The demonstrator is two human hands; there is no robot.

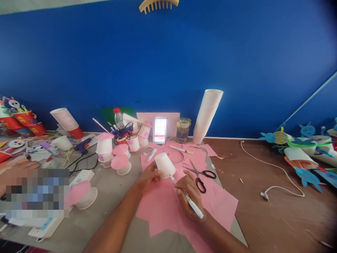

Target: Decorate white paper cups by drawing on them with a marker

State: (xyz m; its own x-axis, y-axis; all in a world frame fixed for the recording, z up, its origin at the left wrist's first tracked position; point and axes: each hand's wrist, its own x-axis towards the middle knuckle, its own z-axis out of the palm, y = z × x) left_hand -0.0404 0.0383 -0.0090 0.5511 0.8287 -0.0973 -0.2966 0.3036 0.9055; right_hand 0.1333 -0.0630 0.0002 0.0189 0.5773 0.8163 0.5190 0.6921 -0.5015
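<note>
A white paper cup [164, 164] is tilted above the pink paper sheets [163, 207], its base turned toward the upper left. My left hand [150, 175] grips it from the left, with fingers around its side. My right hand [189, 193] is closed on a white marker pen [194, 206], whose purple tip end meets or nearly meets the cup's lower rim. Any mark on the cup is too small to make out. Just right of my right hand lie black-handled scissors [200, 175], blades open, on the pink paper. Another marker [181, 150] lies behind the cup.
A tall stack of paper cups [208, 116] leans beside a glass jar [183, 130] and a lit phone [160, 130]. Pink-topped cups [121, 163] stand left, near a power strip [50, 225]. Another person's hand [21, 172] is at far left. A white cable [273, 167] crosses the brown table.
</note>
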